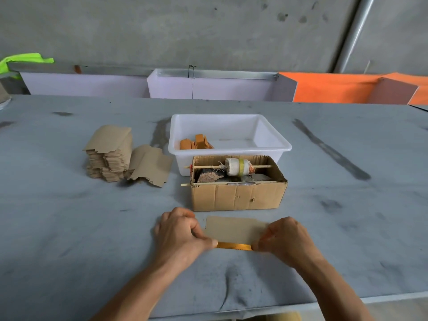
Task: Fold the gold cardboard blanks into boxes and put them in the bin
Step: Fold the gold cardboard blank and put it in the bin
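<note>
A few folded boxes (196,142) already in the bin (273,144), a tall stack (108,156) left, left hand (183,235) and right hand (287,239) pinching one blank (234,230) near the table (69,228) front edge.

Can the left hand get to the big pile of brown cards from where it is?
Probably yes. Bare table lies between the left hand and the stack of blanks; nothing blocks the way. But it would first have to let go of the blank it pinches.
</note>
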